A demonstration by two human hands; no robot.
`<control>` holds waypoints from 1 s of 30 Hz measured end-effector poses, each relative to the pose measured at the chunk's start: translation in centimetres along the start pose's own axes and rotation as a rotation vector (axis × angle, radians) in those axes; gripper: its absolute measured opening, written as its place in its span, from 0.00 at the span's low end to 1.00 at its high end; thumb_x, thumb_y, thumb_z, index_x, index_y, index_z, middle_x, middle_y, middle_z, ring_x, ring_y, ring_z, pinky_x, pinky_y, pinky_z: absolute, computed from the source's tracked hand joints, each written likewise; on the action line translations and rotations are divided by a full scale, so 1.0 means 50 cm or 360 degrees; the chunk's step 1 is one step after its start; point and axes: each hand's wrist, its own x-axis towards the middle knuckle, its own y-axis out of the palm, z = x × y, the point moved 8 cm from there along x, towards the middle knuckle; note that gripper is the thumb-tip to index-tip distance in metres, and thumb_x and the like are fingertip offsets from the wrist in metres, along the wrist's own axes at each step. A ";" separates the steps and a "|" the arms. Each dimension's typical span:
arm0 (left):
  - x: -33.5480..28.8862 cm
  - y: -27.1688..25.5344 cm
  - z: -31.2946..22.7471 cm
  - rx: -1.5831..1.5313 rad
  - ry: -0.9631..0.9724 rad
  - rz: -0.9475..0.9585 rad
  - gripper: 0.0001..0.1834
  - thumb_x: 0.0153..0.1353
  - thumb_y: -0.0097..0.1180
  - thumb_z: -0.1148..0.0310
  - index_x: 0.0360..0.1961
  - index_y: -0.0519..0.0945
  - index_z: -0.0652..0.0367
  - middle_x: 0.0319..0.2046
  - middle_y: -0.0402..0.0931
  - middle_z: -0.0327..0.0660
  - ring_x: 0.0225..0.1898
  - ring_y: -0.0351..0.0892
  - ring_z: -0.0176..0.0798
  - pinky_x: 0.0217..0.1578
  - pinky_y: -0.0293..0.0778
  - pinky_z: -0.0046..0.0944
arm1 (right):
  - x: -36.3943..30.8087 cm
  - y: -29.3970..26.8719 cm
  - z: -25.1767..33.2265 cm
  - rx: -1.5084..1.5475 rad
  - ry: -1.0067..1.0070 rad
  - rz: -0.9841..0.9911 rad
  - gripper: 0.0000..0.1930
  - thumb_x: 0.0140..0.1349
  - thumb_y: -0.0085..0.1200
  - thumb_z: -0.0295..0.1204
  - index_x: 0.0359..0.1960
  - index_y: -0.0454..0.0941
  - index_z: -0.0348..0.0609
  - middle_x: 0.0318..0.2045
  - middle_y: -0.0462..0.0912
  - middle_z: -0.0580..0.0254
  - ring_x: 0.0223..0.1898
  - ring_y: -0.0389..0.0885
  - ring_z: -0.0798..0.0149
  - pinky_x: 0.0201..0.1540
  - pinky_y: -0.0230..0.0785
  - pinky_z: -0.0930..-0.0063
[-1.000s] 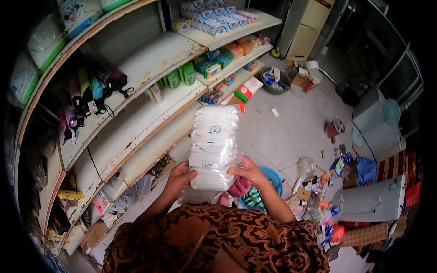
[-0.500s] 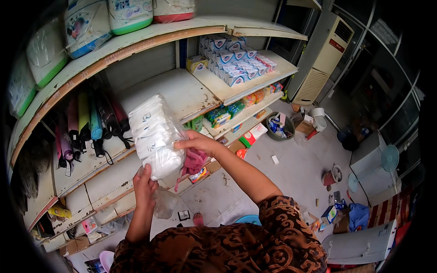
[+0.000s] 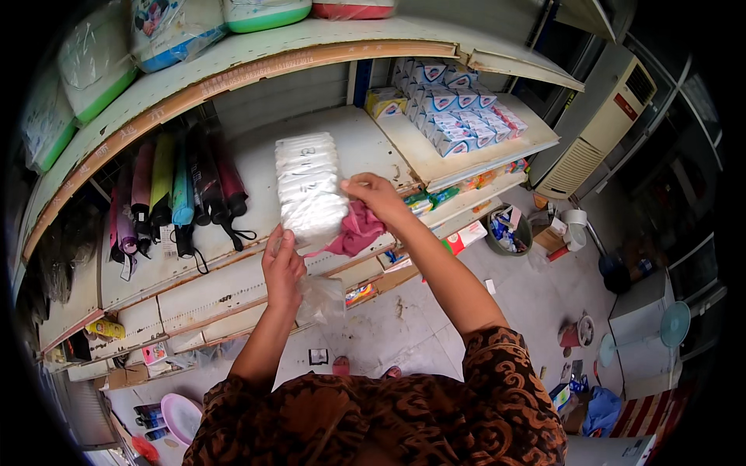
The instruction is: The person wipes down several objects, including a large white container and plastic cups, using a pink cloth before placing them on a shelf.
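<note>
White shop shelves [image 3: 233, 287] fill the background, umbrellas [image 3: 175, 194] hanging at the left. Left hand [image 3: 282, 268] pinches the lower end of a clear-wrapped white pack [image 3: 309, 186] held over the middle shelf; right hand [image 3: 377, 198] grips its side together with a pink cloth [image 3: 356, 231].

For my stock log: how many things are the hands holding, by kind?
White pack: 1
Pink cloth: 1
Clear bag: 1
Total: 3
</note>
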 end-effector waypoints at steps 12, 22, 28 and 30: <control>-0.157 0.078 0.136 -0.0206 -0.0189 0.0139 0.25 0.66 0.37 0.43 0.29 0.68 0.55 0.08 0.45 0.29 0.10 0.43 0.28 0.19 0.48 0.31 | -0.545 0.041 -0.573 0.1812 0.1361 0.0278 0.36 0.55 0.50 0.60 0.50 0.71 0.37 0.38 0.80 0.49 0.36 0.81 0.55 0.38 0.78 0.63; -0.324 0.266 0.197 -0.0231 -0.0482 0.1132 0.33 0.65 0.25 0.37 0.18 0.63 0.54 0.06 0.48 0.30 0.07 0.44 0.31 0.15 0.48 0.34 | -0.541 -0.011 -0.415 0.2461 0.0615 0.0152 0.30 0.61 0.52 0.36 0.63 0.55 0.43 0.53 0.70 0.53 0.52 0.72 0.57 0.54 0.68 0.61; -0.307 0.297 0.113 0.0651 0.0378 0.1066 0.31 0.63 0.36 0.40 0.34 0.70 0.63 0.22 0.69 0.39 0.24 0.68 0.34 0.30 0.64 0.34 | -0.554 -0.110 -0.394 0.2315 0.0228 -0.0244 0.33 0.54 0.51 0.21 0.64 0.54 0.43 0.57 0.67 0.55 0.56 0.69 0.60 0.59 0.62 0.64; -0.255 0.253 0.082 0.1199 0.0526 0.0709 0.43 0.57 0.45 0.36 0.60 0.61 0.64 0.54 0.66 0.51 0.56 0.64 0.44 0.53 0.63 0.43 | -0.565 -0.140 -0.376 0.2243 0.0150 -0.0254 0.35 0.54 0.52 0.21 0.64 0.53 0.43 0.57 0.67 0.56 0.56 0.69 0.61 0.59 0.62 0.66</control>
